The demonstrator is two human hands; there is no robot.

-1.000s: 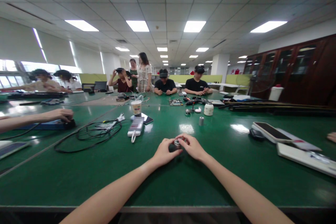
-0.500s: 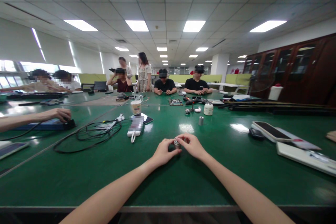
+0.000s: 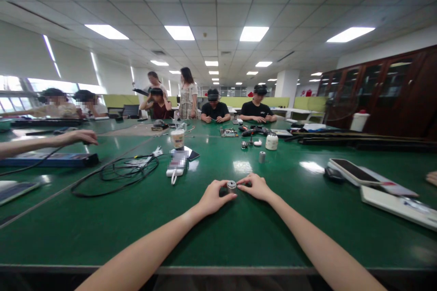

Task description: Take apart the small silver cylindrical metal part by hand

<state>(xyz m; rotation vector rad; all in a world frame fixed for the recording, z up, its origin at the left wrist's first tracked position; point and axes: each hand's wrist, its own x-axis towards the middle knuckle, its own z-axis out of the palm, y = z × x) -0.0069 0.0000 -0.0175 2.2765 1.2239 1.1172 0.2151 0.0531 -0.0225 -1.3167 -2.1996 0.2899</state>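
Note:
A small silver metal cylinder (image 3: 231,186) stands upright on the green table, its round top with a ring and a darker recess showing. My left hand (image 3: 213,198) is curled round its left side, thumb in front and fingers behind. At the cylinder's right edge, my right hand (image 3: 256,187) has its thumb and index fingertips drawn close together. Whether they touch the cylinder or pinch a tiny part cannot be made out. A second, similar metal cylinder (image 3: 262,157) stands farther back to the right.
Left on the green table (image 3: 205,245) lie a black cable (image 3: 102,186), a white power bank (image 3: 176,166) and a drink cup (image 3: 178,138). A white jar (image 3: 271,142) and circuit board (image 3: 228,132) stand farther back. Phones (image 3: 353,171) lie right. Another person's hand (image 3: 83,137) hovers at left.
My right fingers have moved off the cylinder's top to its right edge, uncovering the top. My left hand stays round it. The other person's hand at left has lifted off the blue box.

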